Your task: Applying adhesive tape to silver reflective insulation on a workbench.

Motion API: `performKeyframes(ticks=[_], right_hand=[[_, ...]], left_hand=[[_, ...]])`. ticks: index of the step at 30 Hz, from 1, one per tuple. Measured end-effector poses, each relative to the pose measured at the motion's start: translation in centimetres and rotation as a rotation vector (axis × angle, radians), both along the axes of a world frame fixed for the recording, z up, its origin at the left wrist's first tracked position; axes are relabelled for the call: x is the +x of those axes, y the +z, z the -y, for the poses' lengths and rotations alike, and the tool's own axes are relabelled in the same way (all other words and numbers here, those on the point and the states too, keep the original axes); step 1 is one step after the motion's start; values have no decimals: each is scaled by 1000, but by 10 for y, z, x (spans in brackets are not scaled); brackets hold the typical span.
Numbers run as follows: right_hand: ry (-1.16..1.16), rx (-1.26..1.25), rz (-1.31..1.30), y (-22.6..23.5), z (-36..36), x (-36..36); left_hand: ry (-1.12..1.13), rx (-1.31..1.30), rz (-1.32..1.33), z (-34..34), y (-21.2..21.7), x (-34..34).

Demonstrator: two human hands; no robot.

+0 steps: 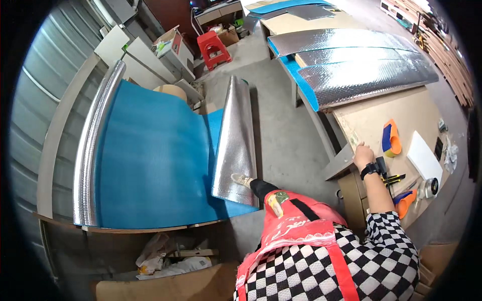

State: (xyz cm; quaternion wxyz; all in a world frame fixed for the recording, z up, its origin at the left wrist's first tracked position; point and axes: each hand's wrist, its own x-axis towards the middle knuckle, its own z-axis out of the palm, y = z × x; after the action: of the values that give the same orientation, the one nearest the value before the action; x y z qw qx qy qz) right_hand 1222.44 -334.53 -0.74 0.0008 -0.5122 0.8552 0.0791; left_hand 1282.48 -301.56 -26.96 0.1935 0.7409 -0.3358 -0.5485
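Observation:
My right hand [363,156], with a dark watch on the wrist, is at the near left edge of the wooden worktable [374,113]. Its fingers are curled over that edge. My left hand does not show. My shoe [242,179] rests on the silver, foil-faced side of a folded-over sheet end [233,143]. To the left spreads the blue side of the foam insulation sheet [150,155], with a silver roll [90,160] at its far left. Beyond my right hand stands an orange and blue tape dispenser [391,138].
Silver-and-blue sheets [366,65] are stacked on the worktable. A yellow-black utility knife [394,178], a second orange dispenser [404,203], a white board [423,155] and a tape roll [429,187] lie near my wrist. A red stool [213,50] stands farther back.

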Motion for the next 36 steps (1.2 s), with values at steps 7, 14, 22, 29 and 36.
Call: performKeyframes(ticks=[7,14,22,29,36], right_hand=[[-2,16,-87,-42,7,-29],[-90,56,-65,-38,18,-21],[-149,-6,-132,-43,7,-25],[-157,194,3,6,17,2],[-271,180,-27,2,20,12]], left_hand=[[435,-212,-230,23,24,-13],[-34,37,96,-29,8,27],[51,64,71,49,46,56],[-71,-164,-217,179,4,28],[-664,23,297,332,10,-15]])
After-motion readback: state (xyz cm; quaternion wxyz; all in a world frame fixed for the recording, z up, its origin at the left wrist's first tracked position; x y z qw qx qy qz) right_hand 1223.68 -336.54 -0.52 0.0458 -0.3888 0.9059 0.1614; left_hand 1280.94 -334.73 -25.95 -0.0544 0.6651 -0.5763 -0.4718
